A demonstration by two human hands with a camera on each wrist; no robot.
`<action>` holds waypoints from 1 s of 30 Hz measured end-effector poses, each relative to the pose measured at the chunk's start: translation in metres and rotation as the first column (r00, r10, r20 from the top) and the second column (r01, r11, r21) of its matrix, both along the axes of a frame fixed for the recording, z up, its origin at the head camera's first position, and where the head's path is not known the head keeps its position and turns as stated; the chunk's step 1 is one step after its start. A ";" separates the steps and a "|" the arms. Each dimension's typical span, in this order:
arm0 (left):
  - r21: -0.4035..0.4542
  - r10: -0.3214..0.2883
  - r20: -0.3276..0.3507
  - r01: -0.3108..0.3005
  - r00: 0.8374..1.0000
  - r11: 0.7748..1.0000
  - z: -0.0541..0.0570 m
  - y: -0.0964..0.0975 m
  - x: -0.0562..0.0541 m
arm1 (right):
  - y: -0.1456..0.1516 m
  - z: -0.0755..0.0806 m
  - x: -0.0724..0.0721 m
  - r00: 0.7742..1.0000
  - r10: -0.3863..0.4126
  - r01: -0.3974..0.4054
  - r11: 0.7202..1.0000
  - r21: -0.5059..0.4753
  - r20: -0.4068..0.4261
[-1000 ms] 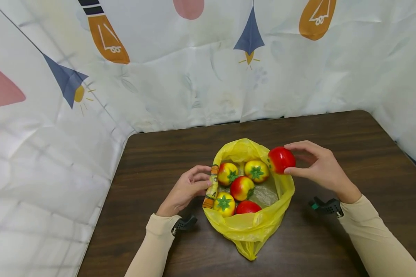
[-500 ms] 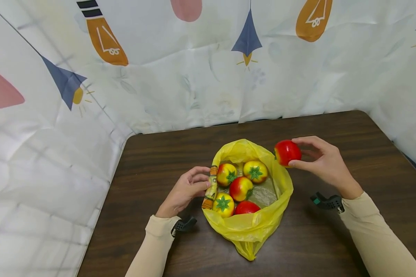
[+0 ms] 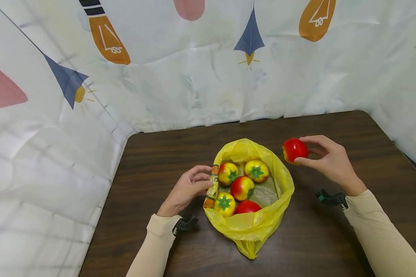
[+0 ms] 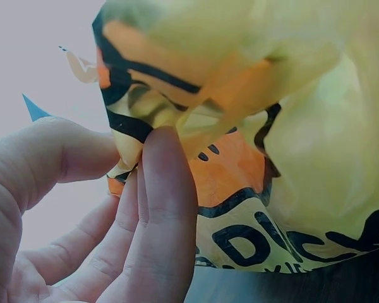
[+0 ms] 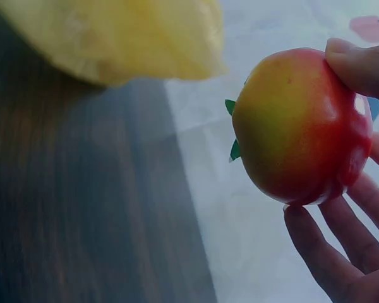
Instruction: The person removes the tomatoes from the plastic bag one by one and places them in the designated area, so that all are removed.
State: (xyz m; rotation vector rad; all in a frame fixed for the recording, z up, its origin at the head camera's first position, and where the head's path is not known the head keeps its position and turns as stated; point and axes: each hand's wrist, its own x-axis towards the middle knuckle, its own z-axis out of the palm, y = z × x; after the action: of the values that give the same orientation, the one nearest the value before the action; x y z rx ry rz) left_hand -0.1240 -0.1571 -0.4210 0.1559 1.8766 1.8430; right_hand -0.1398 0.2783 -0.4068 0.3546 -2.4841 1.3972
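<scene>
A yellow plastic bag (image 3: 251,231) stands with its mouth wide on the table, its rim rolled outward. Inside lie several glossy red-and-yellow tomato-like fruits (image 3: 242,188) with green leafy tops. At the bag's left rim, my left hand (image 3: 185,190) pinches the printed plastic between thumb and fingers; the left wrist view shows the thumb (image 4: 82,151) and fingers gripping the folded edge. Right of the bag, my right hand (image 3: 332,161) holds another such fruit (image 3: 295,151) above the table. In the right wrist view the fruit (image 5: 297,126) sits between thumb and fingertips, leafy top facing the bag.
The dark wooden table (image 3: 152,154) has rounded far corners. A white printed cloth (image 3: 208,84) hangs behind it, and sheeting (image 3: 38,184) also covers the left side. Dark wrist devices (image 3: 185,223) are worn on both arms.
My right hand has carried the fruit from the bag's right rim outward to the right and slightly farther back. My left hand and the bag have stayed about where they were.
</scene>
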 end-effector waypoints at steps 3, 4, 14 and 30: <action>-0.008 0.009 -0.008 -0.009 1.000 1.000 0.001 0.000 -0.001 | 0.001 -0.001 -0.005 1.000 -0.009 0.009 1.000 0.030 -0.004; -0.009 0.010 -0.009 -0.010 1.000 1.000 0.002 0.000 -0.001 | 0.002 -0.001 -0.006 1.000 -0.014 0.014 0.999 0.038 -0.001; -0.030 0.014 -0.010 -0.014 1.000 0.999 0.001 0.002 -0.002 | 0.010 -0.017 -0.012 0.997 -0.047 0.042 0.995 0.088 0.064; -0.014 0.008 0.003 -0.008 1.000 1.000 0.000 0.003 0.001 | 0.018 -0.031 -0.012 0.982 -0.065 0.029 0.980 0.195 0.178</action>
State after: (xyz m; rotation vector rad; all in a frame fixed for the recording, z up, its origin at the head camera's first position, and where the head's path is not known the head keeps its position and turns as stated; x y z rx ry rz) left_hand -0.1228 -0.1541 -0.4212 0.1407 1.8902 1.8343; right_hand -0.1517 0.2963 -0.4374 0.2108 -2.7676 1.2249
